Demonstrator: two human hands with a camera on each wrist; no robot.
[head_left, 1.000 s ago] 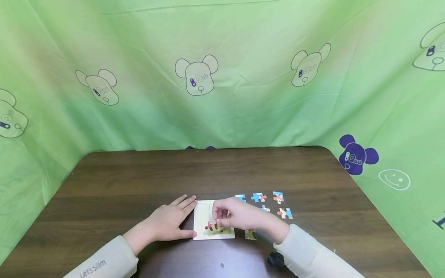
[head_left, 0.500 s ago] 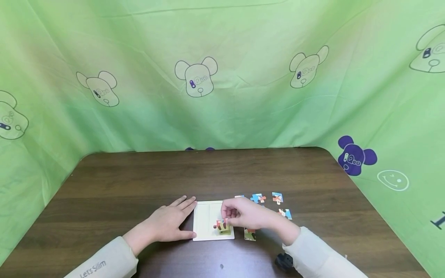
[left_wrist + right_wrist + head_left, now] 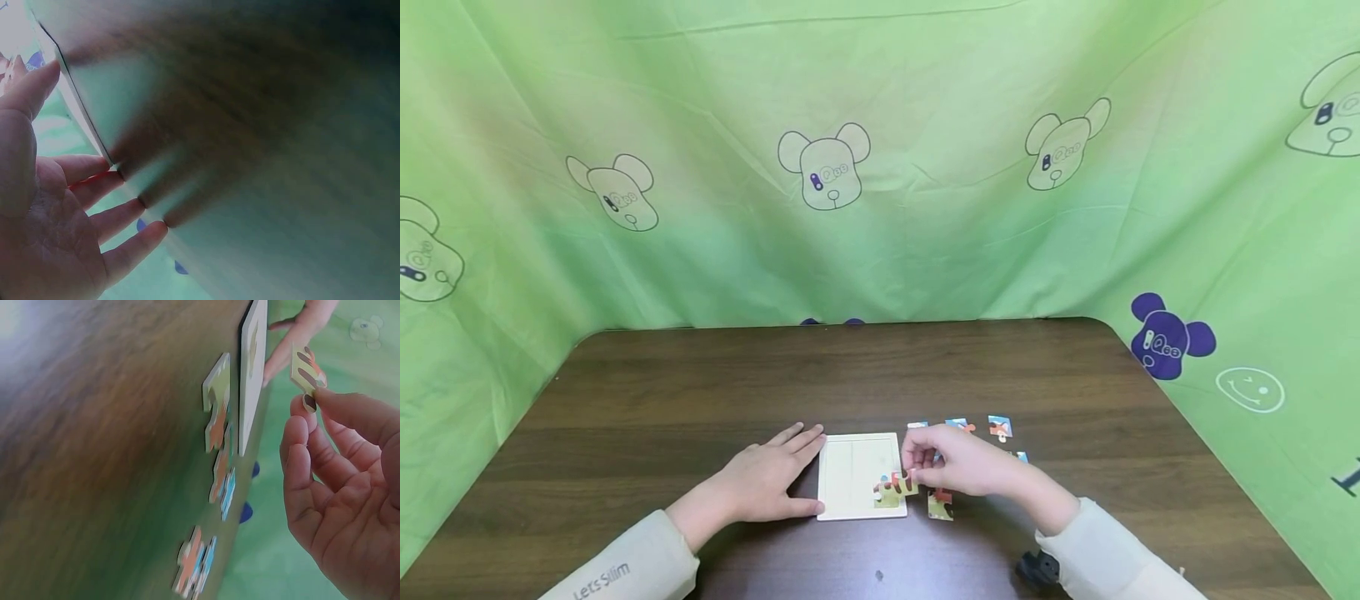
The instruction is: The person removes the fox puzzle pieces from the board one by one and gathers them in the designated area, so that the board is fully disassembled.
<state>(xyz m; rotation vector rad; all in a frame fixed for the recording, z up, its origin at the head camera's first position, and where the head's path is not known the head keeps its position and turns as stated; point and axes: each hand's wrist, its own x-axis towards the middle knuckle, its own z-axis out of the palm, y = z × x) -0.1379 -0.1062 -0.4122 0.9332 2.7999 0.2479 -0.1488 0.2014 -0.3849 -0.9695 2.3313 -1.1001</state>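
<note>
My right hand (image 3: 958,460) pinches a yellow-green jigsaw puzzle piece (image 3: 304,372) with brown stripes and a bit of red between thumb and fingertips. It holds the piece over the right edge of a cream puzzle tray (image 3: 838,475). Another yellow-green piece (image 3: 886,502) lies in the tray's lower right corner, partly covered by the held one in the head view. My left hand (image 3: 767,479) lies with fingers spread on the table, thumb and fingertips at the tray's left edge. The left wrist view shows this hand (image 3: 62,219) with straight fingers touching the tabletop.
Right of the tray lie several loose puzzle pieces, among them a green and red one (image 3: 940,505) and a blue and orange one (image 3: 1000,427); my right hand hides some. A black device (image 3: 1037,570) shows under the right sleeve. A green curtain (image 3: 880,267) hangs behind the brown table (image 3: 722,375).
My right hand has moved right with the striped piece, from above the tray's middle to its right edge, turning the piece slightly. My left hand has stayed in place.
</note>
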